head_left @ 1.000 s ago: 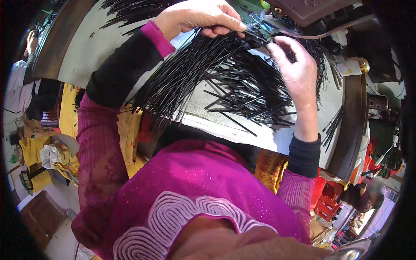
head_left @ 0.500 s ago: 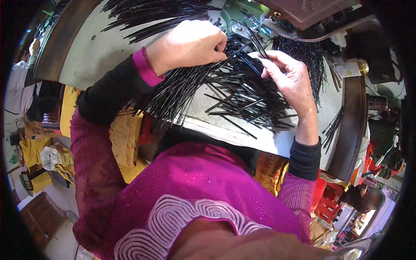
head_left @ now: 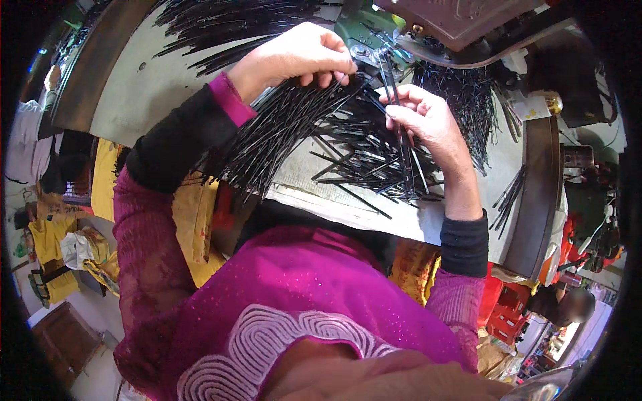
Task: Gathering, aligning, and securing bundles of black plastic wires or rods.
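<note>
My left hand (head_left: pixel 297 59) grips a thick fanned bundle of thin black rods (head_left: pixel 281 130) that hangs down over the table's front edge. My right hand (head_left: pixel 424 127) pinches a few black rods (head_left: pixel 400 144) upright, their tips close to a metal machine part (head_left: pixel 374 53). Between and under both hands lies a loose heap of black rods (head_left: pixel 364 164) on the pale table (head_left: pixel 134 87).
More black rods (head_left: pixel 227 23) pile up at the table's back, a dense clump (head_left: pixel 468 100) lies at right and a few (head_left: pixel 508 197) near the right edge. A brown machine housing (head_left: pixel 468 23) sits at top right. Yellow cloth (head_left: pixel 194 220) lies below the table.
My left hand has drawn the bundle down and left, nearer the edge. My right hand now holds a few rods upright toward the machine part instead of lying over the heap.
</note>
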`<state>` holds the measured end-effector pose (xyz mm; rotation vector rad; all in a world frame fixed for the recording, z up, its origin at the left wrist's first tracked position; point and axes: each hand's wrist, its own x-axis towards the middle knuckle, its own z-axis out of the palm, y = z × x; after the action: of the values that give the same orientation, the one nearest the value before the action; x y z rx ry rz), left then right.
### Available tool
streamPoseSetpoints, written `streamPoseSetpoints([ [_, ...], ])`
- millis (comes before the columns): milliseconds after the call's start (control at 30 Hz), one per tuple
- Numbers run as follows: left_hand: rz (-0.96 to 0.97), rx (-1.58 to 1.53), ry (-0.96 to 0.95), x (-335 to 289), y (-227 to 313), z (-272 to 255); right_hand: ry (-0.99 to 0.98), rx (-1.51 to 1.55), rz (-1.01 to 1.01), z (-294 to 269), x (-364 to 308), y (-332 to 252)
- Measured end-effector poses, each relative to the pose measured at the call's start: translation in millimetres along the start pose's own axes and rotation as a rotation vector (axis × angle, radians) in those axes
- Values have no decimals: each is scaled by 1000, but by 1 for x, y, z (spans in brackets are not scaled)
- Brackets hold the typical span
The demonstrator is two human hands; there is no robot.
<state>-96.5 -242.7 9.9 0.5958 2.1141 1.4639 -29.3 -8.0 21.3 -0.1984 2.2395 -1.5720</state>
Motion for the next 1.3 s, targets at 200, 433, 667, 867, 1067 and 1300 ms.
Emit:
streamPoseSetpoints([
  [200,102,-299,257,10,0,0,-37,64,-31,5,-3,-6],
  [433,166,-446,183,17,-8,15,-40,69,-32,4,-2,-3],
  [667,117,-434,171,16,1,25,-42,118,-50,6,0,-2],
  [867,105,-446,156,14,7,28,-19,125,-60,6,0,-1],
  [1067,151,-404,162,17,3,29,-13,188,-67,5,2,-1],
  [1300,253,-339,203,23,2,29,24,217,-77,8,5,-4],
])
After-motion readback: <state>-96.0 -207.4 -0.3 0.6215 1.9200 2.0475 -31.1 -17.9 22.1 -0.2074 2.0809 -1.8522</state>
